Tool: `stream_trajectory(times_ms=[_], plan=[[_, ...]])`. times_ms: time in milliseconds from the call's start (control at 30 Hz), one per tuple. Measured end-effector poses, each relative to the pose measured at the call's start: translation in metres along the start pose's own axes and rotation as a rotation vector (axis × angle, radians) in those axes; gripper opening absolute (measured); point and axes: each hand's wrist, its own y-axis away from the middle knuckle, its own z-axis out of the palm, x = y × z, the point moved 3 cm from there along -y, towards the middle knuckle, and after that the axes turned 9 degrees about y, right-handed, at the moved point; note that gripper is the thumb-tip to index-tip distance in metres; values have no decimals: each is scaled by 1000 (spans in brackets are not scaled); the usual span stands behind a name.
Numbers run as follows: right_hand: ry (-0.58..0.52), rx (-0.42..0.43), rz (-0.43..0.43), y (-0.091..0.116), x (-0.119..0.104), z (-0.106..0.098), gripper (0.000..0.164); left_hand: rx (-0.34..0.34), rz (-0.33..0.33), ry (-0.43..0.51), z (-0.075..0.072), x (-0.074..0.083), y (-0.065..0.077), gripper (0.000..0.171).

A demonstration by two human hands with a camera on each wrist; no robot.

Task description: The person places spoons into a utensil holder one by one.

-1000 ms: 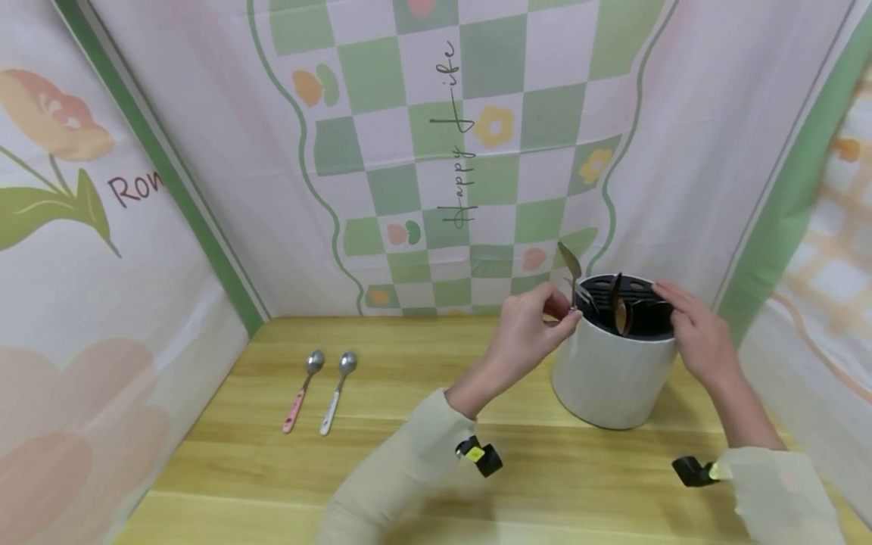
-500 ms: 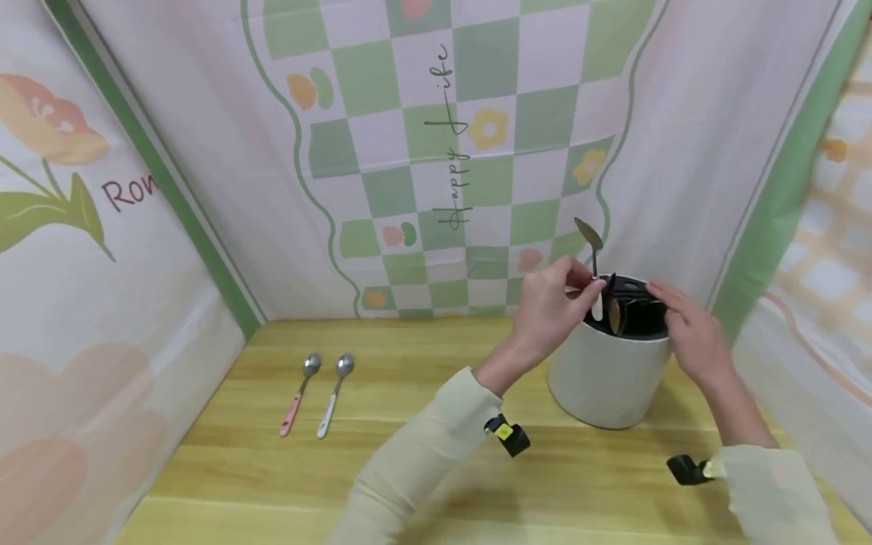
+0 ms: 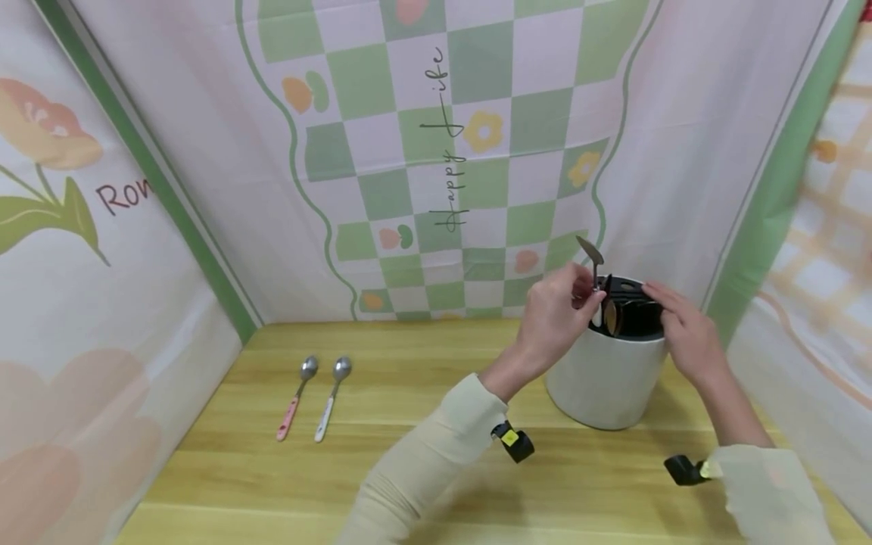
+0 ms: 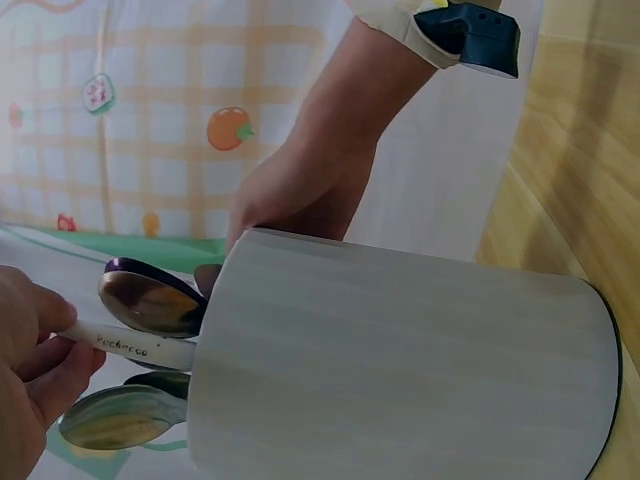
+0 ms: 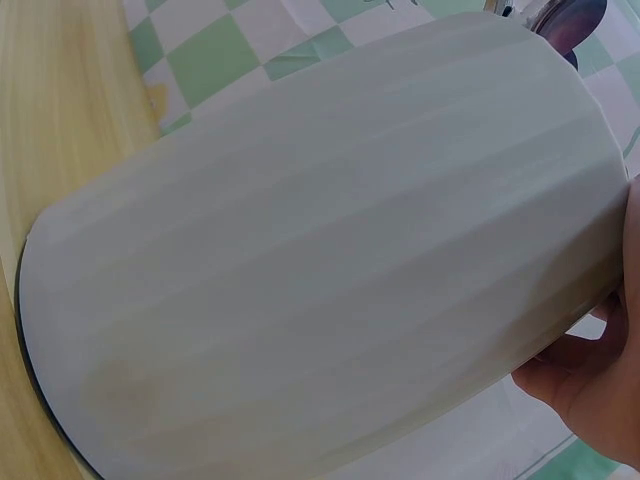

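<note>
My left hand (image 3: 553, 316) pinches a spoon (image 3: 591, 251), bowl upward, at the left of a white utensil holder (image 3: 602, 387). The spoon's white lettered handle (image 4: 135, 345) reaches down into the holder's opening in the left wrist view. My right hand (image 3: 696, 339) holds the holder's right rim, with the curled fingers (image 5: 550, 380) against its side in the right wrist view. Other spoons stand in the holder, among them a dark brownish one (image 4: 150, 302) and a shiny one (image 4: 115, 418). The black insert (image 3: 647, 319) is partly covered by hands and cutlery.
Two spoons lie on the wooden table (image 3: 232, 484) at the left, one pink-handled (image 3: 289, 416) and one white-handled (image 3: 325, 416). A checkered curtain (image 3: 477, 189) hangs behind the table, and patterned cloth hangs at both sides.
My left hand has carried the spoon right from the holder's left edge, over the opening, then lowered its handle inside. The right hand has stayed at the rim.
</note>
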Motion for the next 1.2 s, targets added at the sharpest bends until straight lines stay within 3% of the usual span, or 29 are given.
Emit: stream_trajectory(times_ms=[333,867,1200], plan=[[0,5,1,0,2,1,50,-38,14,-154,8,-1,3,13],[-5,5,-5,0,1,1,51,-88,-76,-162,13,1,4,11],[-13,4,-6,0,2,1,51,-54,-126,-224,19,-6,17,19]])
